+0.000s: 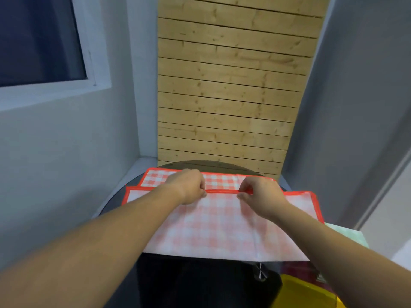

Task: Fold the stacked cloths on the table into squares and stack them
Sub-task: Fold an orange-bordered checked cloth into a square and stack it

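On the dark round table [112, 210] in front of me lies the red-checked cloth [213, 223], its near part turned over so the paler back faces up. I hold the cloth's red hem [222, 191] with both hands. My left hand [189, 187] has its fingers curled and pinches the hem, and my right hand [260, 192] pinches it just beside, thumb under and fingers over. I grip it at two points near the middle so that the edge stays straight as I lay it down.

Beyond the hem a brighter checked strip [222, 181] shows. I take it for the same cloth's lower layer, which would put the fold short of edge to edge, though I cannot be sure it isn't a second cloth.

A pale green cloth [347, 234] pokes out at the right from under the checked one, probably waiting its turn. Behind the table a wooden slatted panel [229, 85] rises.
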